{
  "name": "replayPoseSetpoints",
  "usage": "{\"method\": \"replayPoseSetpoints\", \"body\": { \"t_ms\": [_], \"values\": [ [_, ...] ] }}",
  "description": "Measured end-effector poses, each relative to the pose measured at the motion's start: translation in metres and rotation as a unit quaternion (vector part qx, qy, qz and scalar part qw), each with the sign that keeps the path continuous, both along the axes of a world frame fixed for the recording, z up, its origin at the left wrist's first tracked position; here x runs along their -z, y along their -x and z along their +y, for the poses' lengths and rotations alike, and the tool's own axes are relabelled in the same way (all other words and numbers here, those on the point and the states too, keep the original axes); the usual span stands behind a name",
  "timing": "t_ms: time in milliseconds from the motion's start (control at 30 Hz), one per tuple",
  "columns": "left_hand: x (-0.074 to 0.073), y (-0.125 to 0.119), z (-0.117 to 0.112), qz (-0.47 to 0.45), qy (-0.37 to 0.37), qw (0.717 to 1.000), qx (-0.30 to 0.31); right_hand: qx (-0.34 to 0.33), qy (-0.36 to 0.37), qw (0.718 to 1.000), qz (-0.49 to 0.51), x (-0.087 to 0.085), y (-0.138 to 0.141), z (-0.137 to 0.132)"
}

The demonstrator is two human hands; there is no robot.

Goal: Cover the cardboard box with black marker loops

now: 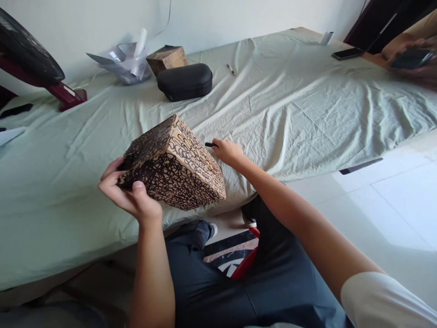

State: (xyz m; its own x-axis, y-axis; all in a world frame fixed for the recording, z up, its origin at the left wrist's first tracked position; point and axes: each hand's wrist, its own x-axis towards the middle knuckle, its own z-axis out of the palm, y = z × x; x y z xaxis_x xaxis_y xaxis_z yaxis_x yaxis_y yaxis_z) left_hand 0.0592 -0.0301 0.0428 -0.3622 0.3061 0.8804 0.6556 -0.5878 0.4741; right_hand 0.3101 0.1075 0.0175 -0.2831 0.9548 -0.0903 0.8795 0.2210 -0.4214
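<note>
A brown cardboard box (174,171), its visible faces covered in black looping scribbles, is held tilted above the cloth near the table's front edge. My left hand (131,193) grips its left end, thumb on the near face and fingers around the far side. Just right of the box, my right hand (228,151) is closed around a black marker (210,145), which points toward the box's right face. Whether the marker's tip touches the cardboard I cannot tell; the tip is hidden from this angle.
A pale green cloth (85,182) covers the table. Toward the back are a black case (185,82), another scribbled box (167,59), a clear plastic bag (128,64) and a pen (231,69). A fan (30,50) stands left. At right, a phone (347,53) lies near another person's hands (409,52).
</note>
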Motion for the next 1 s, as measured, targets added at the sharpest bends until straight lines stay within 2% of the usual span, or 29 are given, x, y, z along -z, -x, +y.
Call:
{"method": "replayPoseSetpoints", "body": {
  "t_ms": [267,467,533,600,700,767,900,1000],
  "values": [
    [0.001,-0.001,0.005,0.008,-0.022,0.999,0.043,0.023,0.016,0.998,-0.048,-0.004,-0.001,-0.003],
    [0.003,0.002,0.006,0.029,-0.016,0.998,0.055,0.019,0.053,0.995,-0.085,-0.03,-0.024,-0.02],
    [0.003,0.002,0.006,0.031,-0.014,0.998,0.054,0.005,0.058,0.997,-0.055,-0.038,-0.035,-0.027],
    [0.004,0.001,0.005,0.025,-0.009,0.998,0.051,-0.042,0.05,0.996,0.064,-0.042,-0.041,-0.033],
    [0.007,0.002,0.004,-0.02,0.011,0.999,0.034,-0.107,0.059,0.949,0.292,-0.042,-0.034,-0.041],
    [0.009,0.004,0.005,-0.088,0.029,0.995,0.038,-0.118,0.035,0.911,0.393,-0.039,-0.024,-0.044],
    [0.014,0.01,0.009,-0.236,0.045,0.967,0.085,-0.126,-0.021,0.849,0.512,-0.036,-0.012,-0.046],
    [0.016,0.012,0.01,-0.29,0.076,0.952,0.067,-0.163,-0.018,0.82,0.548,-0.042,-0.017,-0.049]
  ]
}}
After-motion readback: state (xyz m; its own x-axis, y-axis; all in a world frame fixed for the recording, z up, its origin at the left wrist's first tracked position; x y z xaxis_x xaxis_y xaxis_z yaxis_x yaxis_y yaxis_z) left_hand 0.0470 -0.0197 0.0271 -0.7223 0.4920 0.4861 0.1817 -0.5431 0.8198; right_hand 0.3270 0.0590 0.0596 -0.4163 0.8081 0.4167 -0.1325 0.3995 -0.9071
